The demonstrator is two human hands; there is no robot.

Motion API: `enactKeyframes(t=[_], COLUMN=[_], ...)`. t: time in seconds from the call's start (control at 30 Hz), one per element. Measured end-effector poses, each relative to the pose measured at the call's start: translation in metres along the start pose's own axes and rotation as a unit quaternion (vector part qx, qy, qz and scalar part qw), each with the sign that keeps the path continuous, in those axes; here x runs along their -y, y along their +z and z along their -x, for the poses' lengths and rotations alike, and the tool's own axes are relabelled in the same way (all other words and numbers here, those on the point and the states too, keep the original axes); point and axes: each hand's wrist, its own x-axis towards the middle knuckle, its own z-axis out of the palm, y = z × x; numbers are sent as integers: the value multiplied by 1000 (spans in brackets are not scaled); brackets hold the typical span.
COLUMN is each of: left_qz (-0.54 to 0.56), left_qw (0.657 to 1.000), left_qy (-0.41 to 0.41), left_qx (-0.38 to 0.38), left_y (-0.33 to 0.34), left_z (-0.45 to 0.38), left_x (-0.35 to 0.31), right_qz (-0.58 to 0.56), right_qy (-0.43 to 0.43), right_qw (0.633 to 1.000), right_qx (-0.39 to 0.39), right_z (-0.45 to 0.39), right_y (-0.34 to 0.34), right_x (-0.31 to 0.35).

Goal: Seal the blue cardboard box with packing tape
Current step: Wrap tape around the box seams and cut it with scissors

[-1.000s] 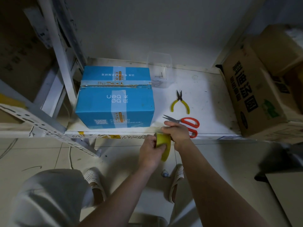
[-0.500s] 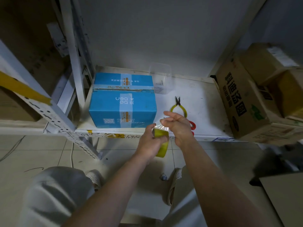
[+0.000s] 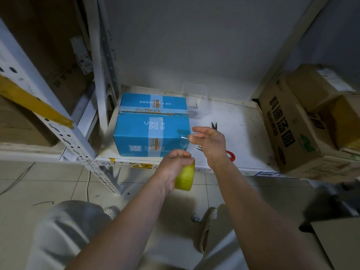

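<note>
The blue cardboard box [image 3: 152, 125] sits on the left part of a low white shelf [image 3: 237, 133], its top flaps closed along a seam with old tape. My left hand [image 3: 173, 166] grips a yellow roll of packing tape [image 3: 186, 177] in front of the shelf edge, below the box. My right hand [image 3: 209, 142] is raised to the right of the box and pinches the free end of a clear tape strip [image 3: 184, 142] pulled up from the roll, with the other fingers spread.
Red-handled scissors [image 3: 230, 155] lie behind my right wrist and pliers [image 3: 214, 125] further back. A clear plastic tub [image 3: 194, 100] stands behind the box. Brown cartons [image 3: 288, 121] fill the right side. White shelf posts [image 3: 99, 75] stand at the left.
My right hand has lifted up and away from the roll, drawing out a length of clear tape. My left hand with the roll stays low. The view has shifted closer to the shelf.
</note>
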Motion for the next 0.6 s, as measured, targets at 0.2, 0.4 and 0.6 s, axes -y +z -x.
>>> enactKeyframes(t=[0.2, 0.4, 0.6], left_qz=[67, 75, 64], left_qw=[995, 984, 974], left_qy=[-42, -26, 4], left_qx=[-55, -162, -217], left_y=[11, 21, 19], left_z=[-26, -51, -61], left_x=[-21, -25, -21], right_qz=[20, 57, 37], right_qy=[-13, -18, -5], right_qw=[1000, 997, 997], right_qx=[13, 39, 66], right_z=[-26, -55, -65], right_y=[3, 9, 12], right_x=[10, 8, -1])
